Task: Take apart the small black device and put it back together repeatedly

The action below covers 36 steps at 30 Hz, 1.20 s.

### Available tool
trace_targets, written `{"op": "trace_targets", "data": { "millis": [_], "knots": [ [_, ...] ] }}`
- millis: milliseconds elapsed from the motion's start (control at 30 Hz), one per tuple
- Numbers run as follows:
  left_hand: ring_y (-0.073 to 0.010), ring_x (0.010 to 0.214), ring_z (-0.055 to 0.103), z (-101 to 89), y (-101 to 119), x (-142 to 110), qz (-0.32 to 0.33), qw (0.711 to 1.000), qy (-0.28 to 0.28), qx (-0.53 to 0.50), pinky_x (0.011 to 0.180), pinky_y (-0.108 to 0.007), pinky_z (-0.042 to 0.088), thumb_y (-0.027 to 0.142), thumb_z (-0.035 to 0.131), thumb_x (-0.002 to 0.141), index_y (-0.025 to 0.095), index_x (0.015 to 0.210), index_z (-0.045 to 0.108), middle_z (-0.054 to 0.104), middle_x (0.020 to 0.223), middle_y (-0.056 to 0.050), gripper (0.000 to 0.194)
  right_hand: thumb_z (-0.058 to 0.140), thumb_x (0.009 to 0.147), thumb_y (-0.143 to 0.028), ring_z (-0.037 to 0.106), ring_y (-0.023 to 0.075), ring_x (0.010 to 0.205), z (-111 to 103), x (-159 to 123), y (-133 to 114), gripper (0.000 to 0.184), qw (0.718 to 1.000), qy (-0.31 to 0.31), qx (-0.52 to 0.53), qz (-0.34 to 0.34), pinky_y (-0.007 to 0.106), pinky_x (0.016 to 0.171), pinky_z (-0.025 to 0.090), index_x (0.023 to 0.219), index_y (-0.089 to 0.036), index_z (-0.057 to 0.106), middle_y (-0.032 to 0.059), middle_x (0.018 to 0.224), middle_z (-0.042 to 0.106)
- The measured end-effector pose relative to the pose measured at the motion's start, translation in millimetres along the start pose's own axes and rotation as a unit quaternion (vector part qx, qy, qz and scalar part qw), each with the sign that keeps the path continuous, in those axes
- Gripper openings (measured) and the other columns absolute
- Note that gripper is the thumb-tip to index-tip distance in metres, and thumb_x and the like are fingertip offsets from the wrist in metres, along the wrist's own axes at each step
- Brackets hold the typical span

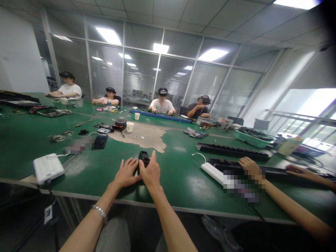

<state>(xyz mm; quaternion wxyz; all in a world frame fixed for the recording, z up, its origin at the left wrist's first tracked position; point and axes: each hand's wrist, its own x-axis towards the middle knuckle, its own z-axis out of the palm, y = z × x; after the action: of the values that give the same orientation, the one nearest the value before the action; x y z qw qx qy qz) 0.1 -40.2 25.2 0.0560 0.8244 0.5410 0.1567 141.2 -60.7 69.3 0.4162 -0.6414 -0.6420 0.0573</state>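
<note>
A small black box-like block (144, 156) sits upright on the green table in front of me; its exact kind does not show. My right hand (151, 170) grips it from the right side. The thumb lies along its near face, and the index finger points forward past it. On the block's left, my left hand (127, 173) rests on the tabletop with its fingers apart. Its fingertips come close to the block's left side; whether they touch it I cannot tell. The lower part of the block is hidden behind my right thumb.
To my left are a white power box (48, 168) and a black phone (100, 141). Paper cups (130, 126) stand farther back. A co-worker's hand (250, 167) at the right rests on a long black strip (223, 166), near a white bar (214, 174). Several people sit opposite.
</note>
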Motion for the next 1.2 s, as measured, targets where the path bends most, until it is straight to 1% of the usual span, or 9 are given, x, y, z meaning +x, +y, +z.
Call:
{"op": "trace_targets", "data": {
  "millis": [100,267,367,567,733,867,1000,1100,1200],
  "knots": [
    [-0.0319,0.141,0.021,1.3,-1,0,-0.002,1.0,0.003,0.0,0.114,-0.056,0.009,0.057,0.051,0.081,0.019,0.145,0.032,0.03,0.153,-0.011,0.077,0.054,0.086,-0.036,0.063,0.0281,0.102,3,-3,-3,0.081,1.0,-0.005,-0.023,-0.008,0.034,0.085,0.046,0.147,0.0,0.016,0.0215,0.112,0.063],
    [-0.027,0.143,0.019,3.9,-2,0,-0.022,1.0,0.014,-0.005,0.116,-0.051,0.008,0.044,0.047,0.081,0.014,0.149,0.018,0.023,0.155,-0.013,0.08,0.054,0.084,-0.031,0.062,0.0283,0.101,6,-11,-2,0.081,0.998,-0.007,-0.055,-0.03,0.035,0.086,0.045,0.148,-0.001,0.015,0.0215,0.112,0.063],
    [-0.0272,0.142,0.019,3.7,-1,0,-0.02,0.999,0.02,-0.015,0.116,-0.052,0.009,0.041,0.044,0.082,0.013,0.15,0.011,0.02,0.156,-0.012,0.08,0.054,0.084,-0.03,0.061,0.0283,0.101,6,-13,-2,0.08,0.998,-0.005,-0.058,-0.03,0.035,0.086,0.046,0.148,-0.001,0.015,0.021,0.113,0.062],
    [-0.0276,0.14,0.025,1.9,1,-1,-0.022,0.999,0.031,-0.031,0.115,-0.053,0.008,0.039,0.045,0.081,0.012,0.15,-0.007,0.031,0.151,-0.015,0.091,0.054,0.084,-0.032,0.062,0.0278,0.099,7,-14,0,0.082,0.998,-0.014,-0.058,-0.031,0.035,0.085,0.045,0.148,-0.001,0.014,0.0199,0.108,0.064],
    [-0.0267,0.14,0.024,1.3,2,0,-0.03,0.999,0.011,-0.034,0.115,-0.053,0.006,0.033,0.047,0.078,0.014,0.15,-0.008,0.029,0.152,-0.014,0.093,0.056,0.083,-0.035,0.063,0.029,0.098,12,-19,9,0.083,0.996,-0.049,-0.067,-0.012,0.036,0.084,0.046,0.147,0.001,0.017,0.0215,0.107,0.064],
    [-0.026,0.14,0.024,0.9,1,-1,-0.022,0.998,0.013,-0.05,0.115,-0.052,0.005,0.035,0.049,0.077,0.013,0.15,-0.01,0.032,0.151,-0.012,0.096,0.058,0.083,-0.042,0.06,0.0306,0.105,11,-16,7,0.088,0.998,-0.03,-0.061,-0.008,0.036,0.087,0.045,0.147,0.002,0.017,0.024,0.114,0.061],
    [-0.0272,0.14,0.023,-0.1,1,-1,-0.015,0.998,0.014,-0.054,0.115,-0.053,0.004,0.041,0.052,0.076,0.013,0.149,-0.012,0.034,0.15,-0.012,0.101,0.055,0.085,-0.041,0.064,0.0294,0.097,9,-9,1,0.084,0.996,-0.046,-0.072,0.012,0.036,0.081,0.046,0.147,0.001,0.018,0.022,0.105,0.065],
    [-0.0264,0.14,0.023,-1.7,3,-1,-0.019,0.998,0.004,-0.055,0.115,-0.053,0.004,0.039,0.051,0.077,0.015,0.149,-0.014,0.035,0.15,-0.011,0.1,0.052,0.087,-0.038,0.066,0.0284,0.092,10,-9,-1,0.079,0.994,-0.055,-0.088,0.017,0.035,0.079,0.047,0.146,0.001,0.02,0.0213,0.1,0.066],
    [-0.0263,0.14,0.023,-2.6,3,-2,-0.018,0.998,0.002,-0.052,0.115,-0.053,0.004,0.038,0.05,0.077,0.015,0.149,-0.016,0.034,0.15,-0.01,0.1,0.052,0.087,-0.037,0.066,0.0289,0.089,9,-11,-3,0.079,0.993,-0.059,-0.102,0.018,0.036,0.077,0.047,0.146,0.003,0.018,0.021,0.097,0.067]
  ]
}}
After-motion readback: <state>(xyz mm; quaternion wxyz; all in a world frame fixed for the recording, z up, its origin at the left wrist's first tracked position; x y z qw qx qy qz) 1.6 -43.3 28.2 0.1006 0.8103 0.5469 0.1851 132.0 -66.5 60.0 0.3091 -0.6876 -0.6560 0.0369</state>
